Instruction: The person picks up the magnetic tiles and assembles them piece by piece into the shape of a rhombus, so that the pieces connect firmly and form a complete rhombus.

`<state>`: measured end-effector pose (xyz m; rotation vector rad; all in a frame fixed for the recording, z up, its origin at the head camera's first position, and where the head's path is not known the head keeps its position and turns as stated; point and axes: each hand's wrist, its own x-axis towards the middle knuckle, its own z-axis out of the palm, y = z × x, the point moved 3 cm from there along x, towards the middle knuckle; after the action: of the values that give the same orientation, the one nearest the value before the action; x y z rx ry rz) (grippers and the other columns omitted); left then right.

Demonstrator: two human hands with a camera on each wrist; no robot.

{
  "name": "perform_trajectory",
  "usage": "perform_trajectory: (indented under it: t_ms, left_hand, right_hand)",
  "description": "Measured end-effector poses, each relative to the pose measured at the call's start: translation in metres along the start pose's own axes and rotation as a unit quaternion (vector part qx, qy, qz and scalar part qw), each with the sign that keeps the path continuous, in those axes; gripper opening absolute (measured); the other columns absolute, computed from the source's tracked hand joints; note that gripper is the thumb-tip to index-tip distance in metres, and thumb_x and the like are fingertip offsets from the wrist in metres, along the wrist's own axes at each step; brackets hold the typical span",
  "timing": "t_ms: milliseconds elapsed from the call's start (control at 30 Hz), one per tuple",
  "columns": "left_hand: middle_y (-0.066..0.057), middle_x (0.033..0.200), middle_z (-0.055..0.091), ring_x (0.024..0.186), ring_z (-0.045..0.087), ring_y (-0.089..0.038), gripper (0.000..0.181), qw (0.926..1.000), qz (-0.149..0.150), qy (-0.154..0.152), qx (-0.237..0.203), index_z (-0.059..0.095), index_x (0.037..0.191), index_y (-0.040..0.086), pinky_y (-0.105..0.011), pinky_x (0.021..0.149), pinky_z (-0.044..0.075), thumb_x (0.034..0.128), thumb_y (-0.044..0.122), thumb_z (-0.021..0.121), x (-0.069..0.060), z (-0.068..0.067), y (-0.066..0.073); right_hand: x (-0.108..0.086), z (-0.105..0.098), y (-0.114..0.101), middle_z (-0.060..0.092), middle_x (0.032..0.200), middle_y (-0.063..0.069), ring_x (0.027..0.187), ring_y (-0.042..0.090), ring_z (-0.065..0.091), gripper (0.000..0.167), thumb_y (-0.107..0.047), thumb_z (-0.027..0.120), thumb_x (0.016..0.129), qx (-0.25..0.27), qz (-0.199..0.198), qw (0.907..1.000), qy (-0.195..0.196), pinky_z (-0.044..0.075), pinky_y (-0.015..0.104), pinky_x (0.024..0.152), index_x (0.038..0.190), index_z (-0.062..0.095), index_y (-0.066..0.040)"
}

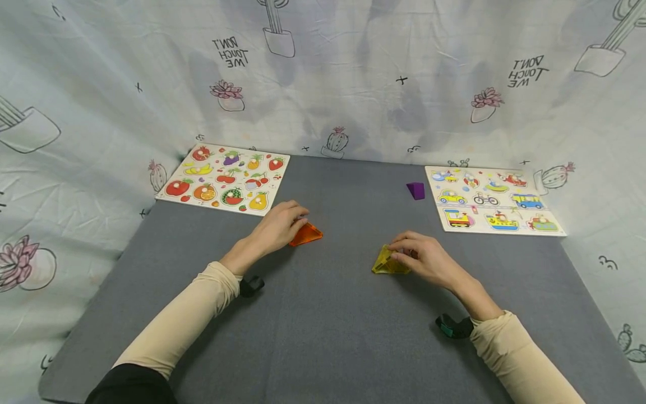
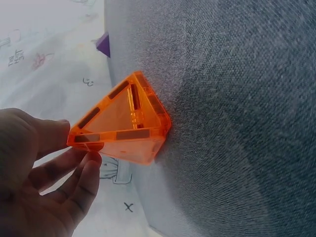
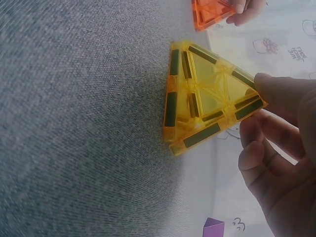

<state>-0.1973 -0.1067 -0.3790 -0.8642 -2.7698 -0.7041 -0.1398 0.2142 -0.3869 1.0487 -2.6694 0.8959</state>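
We see a grey table below white printed cloth; the left hand pinches an orange pyramid left of centre, the right hand a yellow pyramid nearer and right, fingertips partly hiding both

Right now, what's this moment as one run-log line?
left grip: pinches orange pyramid | right grip: pinches yellow pyramid | purple block: on table, left of vehicle board | fruit board: back left

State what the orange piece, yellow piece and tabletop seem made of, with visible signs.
Orange piece and yellow piece: probably glossy, translucent plastic; dark strips show through their shiny edges. Tabletop: apparently matte woven fabric, given its fine thread-like texture.
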Motion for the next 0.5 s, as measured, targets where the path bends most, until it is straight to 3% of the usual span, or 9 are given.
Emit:
perform_trajectory:
  t_ms: [233,500]
  left_hand:
    - [-0.013,0.102,0.071,0.096,0.064,-0.029,0.016,0.9999,-0.008,-0.007,-0.001,0.073,0.103,0.001,-0.042,0.085,0.052,0.0944,0.010,0.063,0.0001,0.0007,-0.0014]
    - [-0.011,0.099,0.068,0.090,0.063,-0.025,0.017,0.9996,-0.024,-0.015,-0.005,0.074,0.103,0.002,-0.038,0.079,0.052,0.0948,0.012,0.064,-0.0022,0.0009,-0.0004]
  right_hand:
    - [-0.0009,0.0012,0.0041,0.072,0.104,0.005,0.075,-0.001,0.054,0.016,-0.006,0.072,0.087,0.001,0.024,0.9995,0.020,0.048,0.023,0.063,0.102,0.074,-0.008]
    - [-0.0014,0.0022,0.0060,0.073,0.102,0.006,0.073,0.001,0.056,0.014,-0.008,0.073,0.086,-0.006,0.047,0.9984,0.030,0.049,0.022,0.062,0.099,0.074,-0.008]
